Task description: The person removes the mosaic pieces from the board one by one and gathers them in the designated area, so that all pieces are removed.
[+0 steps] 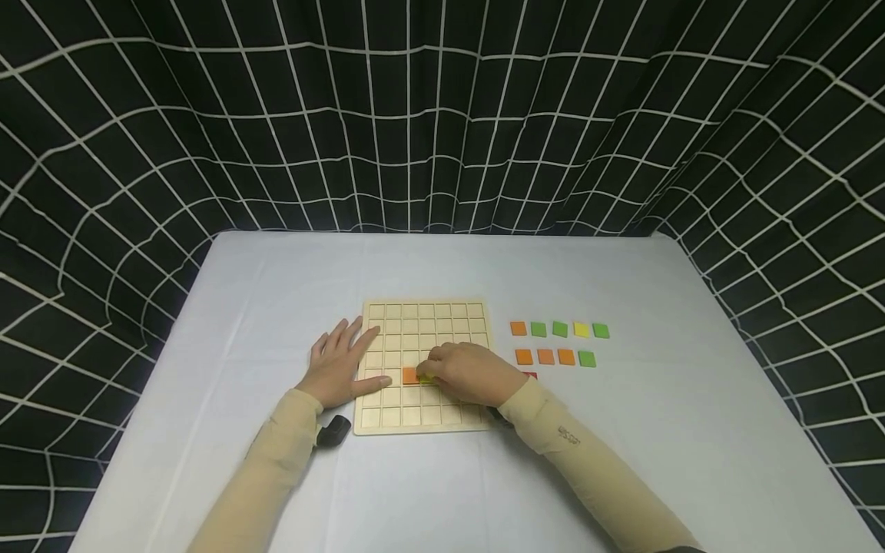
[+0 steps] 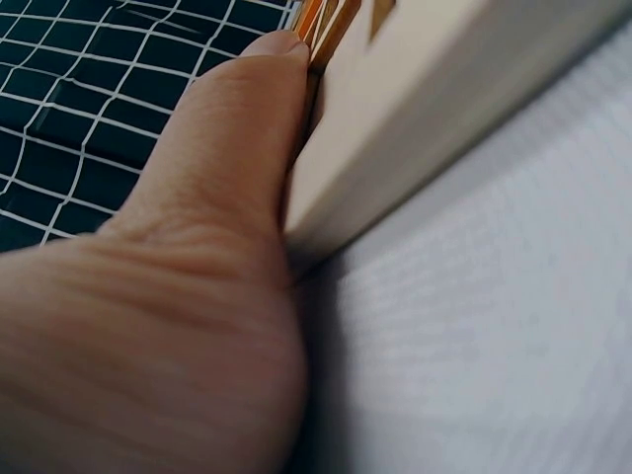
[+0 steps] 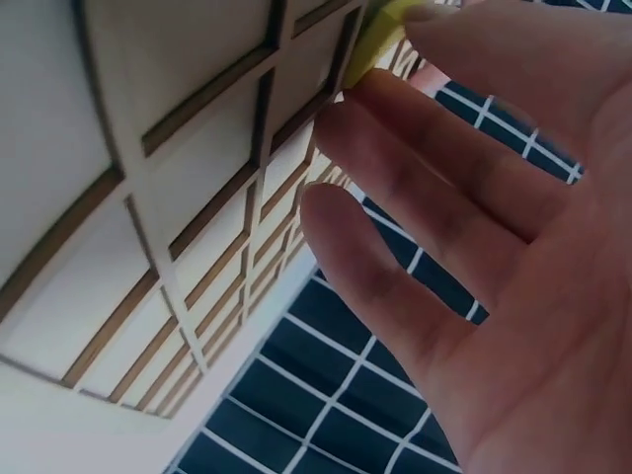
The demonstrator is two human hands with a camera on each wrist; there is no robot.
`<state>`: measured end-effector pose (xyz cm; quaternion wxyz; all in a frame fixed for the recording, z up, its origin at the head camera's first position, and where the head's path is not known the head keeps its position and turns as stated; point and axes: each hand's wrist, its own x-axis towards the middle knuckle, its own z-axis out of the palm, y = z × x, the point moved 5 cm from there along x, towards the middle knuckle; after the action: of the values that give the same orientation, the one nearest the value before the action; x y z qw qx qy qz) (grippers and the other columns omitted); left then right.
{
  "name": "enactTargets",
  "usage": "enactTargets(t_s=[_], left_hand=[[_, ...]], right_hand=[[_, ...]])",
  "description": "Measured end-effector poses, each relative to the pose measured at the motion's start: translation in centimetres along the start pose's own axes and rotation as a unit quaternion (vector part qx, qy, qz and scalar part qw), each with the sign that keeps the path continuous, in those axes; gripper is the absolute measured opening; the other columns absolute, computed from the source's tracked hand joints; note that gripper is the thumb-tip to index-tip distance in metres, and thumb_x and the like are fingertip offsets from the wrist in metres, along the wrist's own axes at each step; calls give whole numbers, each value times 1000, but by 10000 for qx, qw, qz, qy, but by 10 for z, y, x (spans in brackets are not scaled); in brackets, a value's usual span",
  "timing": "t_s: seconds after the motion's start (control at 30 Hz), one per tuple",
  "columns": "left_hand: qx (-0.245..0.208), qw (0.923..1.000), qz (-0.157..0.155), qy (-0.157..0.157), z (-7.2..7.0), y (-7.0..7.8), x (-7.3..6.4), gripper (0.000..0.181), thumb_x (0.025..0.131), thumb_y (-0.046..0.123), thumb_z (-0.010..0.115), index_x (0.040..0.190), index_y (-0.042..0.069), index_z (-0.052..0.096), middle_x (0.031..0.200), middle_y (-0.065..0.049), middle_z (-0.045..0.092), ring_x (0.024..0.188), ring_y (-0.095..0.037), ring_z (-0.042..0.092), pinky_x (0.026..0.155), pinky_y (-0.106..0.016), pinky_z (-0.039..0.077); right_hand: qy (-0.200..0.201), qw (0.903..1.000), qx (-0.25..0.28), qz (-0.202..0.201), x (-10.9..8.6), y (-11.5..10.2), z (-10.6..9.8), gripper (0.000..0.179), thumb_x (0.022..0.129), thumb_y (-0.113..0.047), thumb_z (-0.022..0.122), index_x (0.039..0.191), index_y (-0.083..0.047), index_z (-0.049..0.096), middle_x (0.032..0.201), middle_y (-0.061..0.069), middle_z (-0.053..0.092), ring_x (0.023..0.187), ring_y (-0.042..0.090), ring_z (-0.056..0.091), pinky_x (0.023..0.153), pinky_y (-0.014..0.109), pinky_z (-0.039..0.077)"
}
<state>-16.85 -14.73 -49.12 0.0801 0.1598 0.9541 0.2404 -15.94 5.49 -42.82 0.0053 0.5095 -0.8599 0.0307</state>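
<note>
A wooden grid board (image 1: 392, 419) with square recesses lies on the white table. One orange tile (image 1: 410, 375) sits in a recess near the board's middle. Right beside it, my right hand (image 1: 473, 374) pinches a yellow tile (image 3: 378, 39) between thumb and fingers, at the board's surface; the hand covers most of that tile in the head view. My left hand (image 1: 336, 372) rests on the board's left edge, fingers spread, its thumb (image 2: 232, 128) lying over the rim.
To the board's right, loose tiles lie in rows: an orange tile (image 1: 518, 329), a green tile (image 1: 587, 359), a yellow tile (image 1: 581, 329) and several others. A red tile (image 1: 530, 375) is partly hidden by the right hand. A dark gridded curtain (image 1: 415, 115) surrounds the table.
</note>
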Motion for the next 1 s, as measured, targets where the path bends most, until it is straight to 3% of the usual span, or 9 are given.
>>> enactTargets(t_s=[0.2,0.43,0.63,0.83,1.0], left_hand=[[8,10000,2,7,0,0,0,90,84,62,60,153,20,21,161,-14,7,146,-37,0,112,-60,2],[60,10000,-38,-46,4,-3,2,93,82,68,57,154,23,19,161,-11,5,147,-35,-1,113,-59,2],[167,9998,-44,-48,6,-3,2,93,82,69,56,154,24,18,161,-10,5,147,-35,-1,113,-59,2],[75,9999,-57,-88,0,4,0,91,84,61,61,154,19,20,161,-14,6,146,-38,0,113,-60,2],[117,9998,-91,-137,-4,7,0,90,85,59,61,153,18,20,160,-15,7,146,-38,1,113,-60,3]], right_hand=[[159,9994,173,-263,-3,-1,-2,22,88,-11,68,106,-24,71,90,-6,63,79,9,59,74,21,53],[159,9989,406,-162,-6,1,0,18,89,-13,68,104,-21,70,98,-5,66,88,10,63,79,22,53],[178,9996,209,-24,-9,-1,3,21,87,-13,69,106,-22,67,101,-5,65,89,11,62,76,23,54],[282,9991,90,302,-24,1,-5,23,87,-12,69,108,-18,63,98,-6,62,87,10,59,75,22,52],[272,9955,126,899,-55,17,-12,21,86,-10,68,101,-16,55,88,-9,55,78,8,52,67,22,47]])
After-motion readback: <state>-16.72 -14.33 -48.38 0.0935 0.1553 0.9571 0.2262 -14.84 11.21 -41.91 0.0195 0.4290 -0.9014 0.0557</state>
